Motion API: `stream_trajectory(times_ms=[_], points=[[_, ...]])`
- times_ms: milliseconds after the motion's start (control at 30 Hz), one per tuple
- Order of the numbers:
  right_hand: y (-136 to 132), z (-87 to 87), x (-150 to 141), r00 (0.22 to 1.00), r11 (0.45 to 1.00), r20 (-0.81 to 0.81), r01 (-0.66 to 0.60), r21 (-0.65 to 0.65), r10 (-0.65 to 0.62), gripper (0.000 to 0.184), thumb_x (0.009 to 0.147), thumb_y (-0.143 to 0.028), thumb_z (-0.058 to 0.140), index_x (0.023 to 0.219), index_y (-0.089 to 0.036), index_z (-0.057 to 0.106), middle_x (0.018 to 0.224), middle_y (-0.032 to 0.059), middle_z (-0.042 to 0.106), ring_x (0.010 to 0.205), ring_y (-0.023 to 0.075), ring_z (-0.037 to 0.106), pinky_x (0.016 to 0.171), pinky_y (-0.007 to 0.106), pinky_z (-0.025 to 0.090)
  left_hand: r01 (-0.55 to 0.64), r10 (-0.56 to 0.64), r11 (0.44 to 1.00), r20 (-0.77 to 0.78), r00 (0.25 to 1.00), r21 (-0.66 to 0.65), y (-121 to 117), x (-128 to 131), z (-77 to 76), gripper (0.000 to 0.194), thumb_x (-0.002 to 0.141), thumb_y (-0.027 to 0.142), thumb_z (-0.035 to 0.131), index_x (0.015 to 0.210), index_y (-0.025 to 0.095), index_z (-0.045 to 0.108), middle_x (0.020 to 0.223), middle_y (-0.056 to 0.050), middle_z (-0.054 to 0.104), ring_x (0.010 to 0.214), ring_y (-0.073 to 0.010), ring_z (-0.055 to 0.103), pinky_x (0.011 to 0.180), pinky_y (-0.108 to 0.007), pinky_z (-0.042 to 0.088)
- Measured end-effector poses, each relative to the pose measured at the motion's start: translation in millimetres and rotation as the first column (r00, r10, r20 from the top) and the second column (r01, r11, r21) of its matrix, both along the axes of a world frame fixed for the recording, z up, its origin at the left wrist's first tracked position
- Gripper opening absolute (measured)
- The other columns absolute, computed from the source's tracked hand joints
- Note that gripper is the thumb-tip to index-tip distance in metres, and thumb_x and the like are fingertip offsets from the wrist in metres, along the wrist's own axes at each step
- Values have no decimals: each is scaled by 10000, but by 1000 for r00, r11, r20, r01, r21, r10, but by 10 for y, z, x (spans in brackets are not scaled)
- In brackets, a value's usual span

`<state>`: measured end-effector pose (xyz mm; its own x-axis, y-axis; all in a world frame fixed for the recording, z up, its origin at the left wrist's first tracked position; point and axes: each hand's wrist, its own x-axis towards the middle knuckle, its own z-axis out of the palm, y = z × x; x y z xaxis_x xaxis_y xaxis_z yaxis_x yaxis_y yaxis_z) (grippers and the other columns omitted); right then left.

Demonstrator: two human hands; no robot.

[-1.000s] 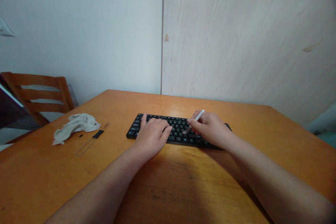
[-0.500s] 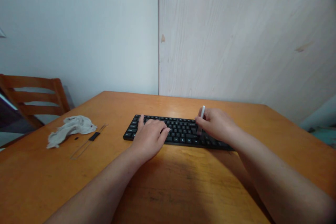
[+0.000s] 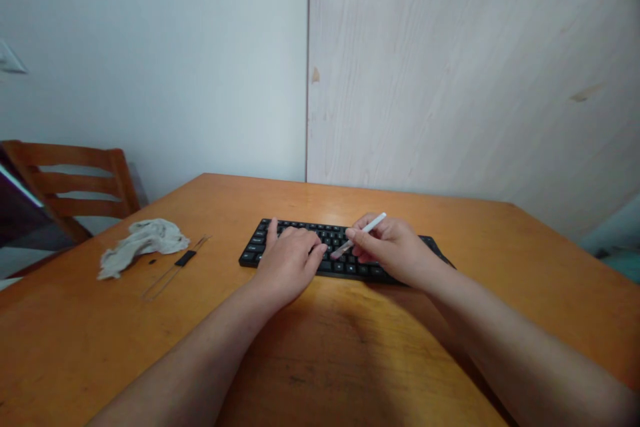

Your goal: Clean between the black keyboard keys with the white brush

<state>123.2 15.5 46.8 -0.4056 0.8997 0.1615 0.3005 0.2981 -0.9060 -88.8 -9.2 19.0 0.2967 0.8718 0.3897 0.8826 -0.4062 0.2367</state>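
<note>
1. The left hand rests on the keyboard's left half, its grip open, fingers spread over the keys.
2. The right hand has a narrow grip, pinching a white pen-shaped stick, its tip just above the keys.
3. The black keyboard lies mid-tabletop.
4. Toward the left edge lie a black clip on thin wire and a crumpled grey cloth.
5. Beyond the tabletop's left corner stands a wooden chair.
</note>
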Motion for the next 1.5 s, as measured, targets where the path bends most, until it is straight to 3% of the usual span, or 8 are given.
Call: stream_trajectory(times_ms=[167,367,833,933,1033,1100,1300,1500], points=[[13,-51,7,984,997,177,-15,82,0,264,923,-435,547,840,-198,629,699,21,677,615,153,629,566,256,469,-6,6,1000,-9,1000,5,0,-1,-8,314,987,378,407,826,237,637,881,-18,679,955,-223,586,1160,-624,64],[39,82,127,903,976,411,40,216,-128,265,920,-372,533,753,-190,629,628,24,654,558,146,585,522,253,381,4,-4,1000,-8,1000,4,-1,-1,-7,309,987,383,409,842,238,640,893,-16,681,963,-222,584,1163,-622,63],[34,375,314,698,942,654,90,324,-292,353,898,-318,536,573,-208,619,551,45,638,523,163,517,535,299,305,5,-5,1000,0,1000,0,-7,-3,1,311,982,390,419,844,234,649,891,-23,683,964,-225,586,1169,-621,54],[1,381,289,787,938,554,89,336,-273,361,913,-321,524,587,-204,625,583,48,660,564,169,545,564,303,334,6,-6,1000,-2,1000,1,-3,-3,-3,311,982,386,417,840,235,649,895,-23,681,966,-227,587,1165,-627,54],[-26,291,205,935,969,344,0,246,-87,302,943,-354,503,717,-200,629,644,22,682,606,152,576,593,275,391,8,-8,1000,-3,1000,-1,-1,-3,-1,313,983,385,414,837,235,646,902,-24,681,973,-231,587,1161,-633,57],[-40,202,134,976,985,219,-55,161,19,262,942,-385,518,789,-199,619,639,-1,664,579,135,568,572,255,412,7,-7,1000,-9,1000,-1,-3,-2,5,317,988,385,407,843,233,644,913,-26,682,978,-232,587,1160,-631,61],[-86,18,-21,992,995,97,-86,59,80,265,927,-432,551,845,-189,620,695,5,657,618,133,585,561,234,430,-11,11,1000,-25,1000,-8,-14,3,19,319,988,382,402,845,230,644,905,-37,683,980,-237,582,1156,-633,83],[-107,23,-33,973,991,222,-83,102,59,234,922,-373,552,808,-189,641,674,3,676,601,131,579,568,233,413,-8,8,1000,-14,1000,8,-17,7,13,318,985,369,403,832,231,645,888,-31,680,960,-233,587,1159,-626,77]])
